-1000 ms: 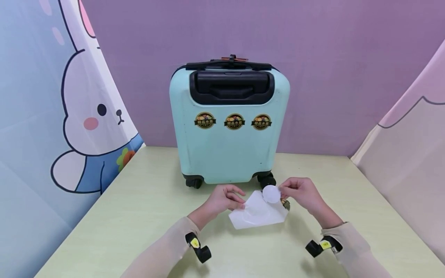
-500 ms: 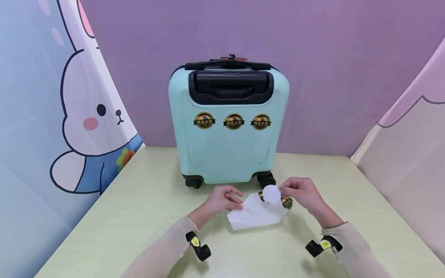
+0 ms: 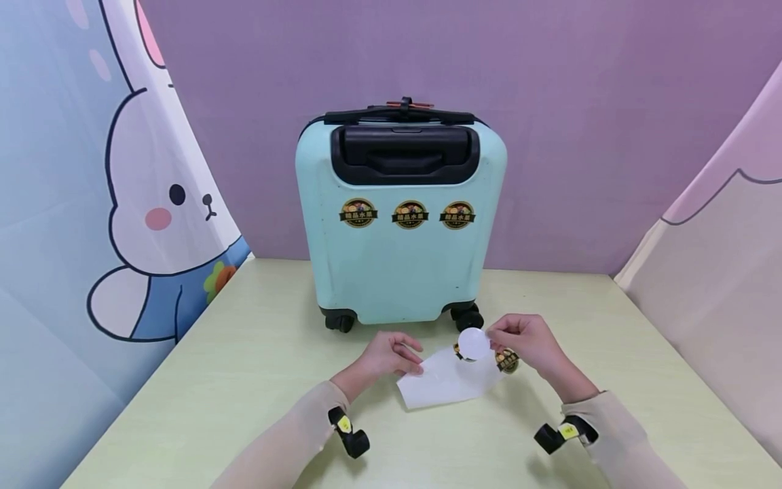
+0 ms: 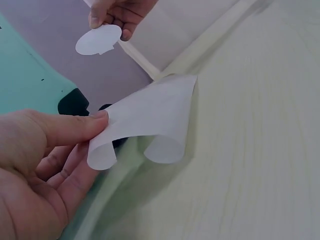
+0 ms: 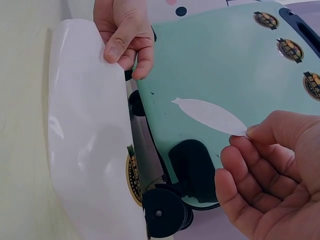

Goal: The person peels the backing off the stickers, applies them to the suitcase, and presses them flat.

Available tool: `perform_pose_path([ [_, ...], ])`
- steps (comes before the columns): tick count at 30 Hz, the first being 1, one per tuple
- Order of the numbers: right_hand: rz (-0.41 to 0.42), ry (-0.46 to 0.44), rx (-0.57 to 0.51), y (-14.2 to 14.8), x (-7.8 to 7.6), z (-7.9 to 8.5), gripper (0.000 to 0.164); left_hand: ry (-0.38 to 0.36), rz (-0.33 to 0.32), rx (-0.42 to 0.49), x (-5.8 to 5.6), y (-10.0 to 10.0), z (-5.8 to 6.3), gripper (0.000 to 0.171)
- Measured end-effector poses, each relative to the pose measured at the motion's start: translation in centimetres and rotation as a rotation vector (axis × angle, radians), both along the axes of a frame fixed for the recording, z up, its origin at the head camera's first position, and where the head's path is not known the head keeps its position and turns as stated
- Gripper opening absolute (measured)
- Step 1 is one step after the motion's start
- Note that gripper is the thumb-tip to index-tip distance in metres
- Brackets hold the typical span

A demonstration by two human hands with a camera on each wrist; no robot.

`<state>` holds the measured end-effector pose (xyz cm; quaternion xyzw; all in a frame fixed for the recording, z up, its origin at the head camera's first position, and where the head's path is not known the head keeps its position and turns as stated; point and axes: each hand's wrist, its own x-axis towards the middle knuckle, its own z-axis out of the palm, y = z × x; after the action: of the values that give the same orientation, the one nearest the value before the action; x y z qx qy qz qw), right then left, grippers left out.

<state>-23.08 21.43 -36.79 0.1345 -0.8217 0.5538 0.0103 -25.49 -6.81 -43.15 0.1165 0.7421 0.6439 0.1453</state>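
Note:
My left hand [image 3: 386, 354] pinches one edge of a white sticker sheet [image 3: 441, 386] between thumb and fingers; the sheet bends and curls in the left wrist view. A gold-and-black printed sticker [image 3: 507, 360] shows at its right end, and part of another peeks out behind the disc. My right hand [image 3: 533, 345] pinches a round sticker [image 3: 473, 344] by its edge, with a plain white face toward the head view. In the left wrist view this round sticker [image 4: 99, 40] hangs apart from the sheet [image 4: 150, 107], a small tab at its rim.
A mint-green suitcase [image 3: 397, 272] stands upright behind my hands on the pale table [image 3: 269, 319]. Three printed fruit stickers run in a row across it, including a middle sticker [image 3: 410, 214]. Its black wheels [image 3: 468, 319] are close behind the round sticker. Cloth backdrops rise behind and at both sides.
The sheet in my left hand has shifted left and slightly down, uncovering more of its printed stickers. My right hand and the round sticker have moved only a little, down and left.

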Motion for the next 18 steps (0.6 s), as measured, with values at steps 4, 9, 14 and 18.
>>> perform_pose_path([
  [4,0.013,0.006,-0.02,-0.1,0.0,-0.05,0.013,0.015,-0.005,-0.02,0.06,0.01,-0.23,0.032],
  [9,0.005,0.005,0.004,-0.24,-0.06,-0.1,0.012,0.047,-0.015,-0.035,-0.05,-0.05,-0.52,0.032],
  [14,-0.005,-0.015,0.01,-0.49,0.05,-0.09,0.012,0.06,-0.026,-0.051,-0.07,-0.17,-0.71,0.034],
  [18,-0.007,-0.02,0.004,-0.58,0.05,-0.2,0.013,0.062,-0.045,-0.032,-0.09,-0.23,-0.87,0.036],
])
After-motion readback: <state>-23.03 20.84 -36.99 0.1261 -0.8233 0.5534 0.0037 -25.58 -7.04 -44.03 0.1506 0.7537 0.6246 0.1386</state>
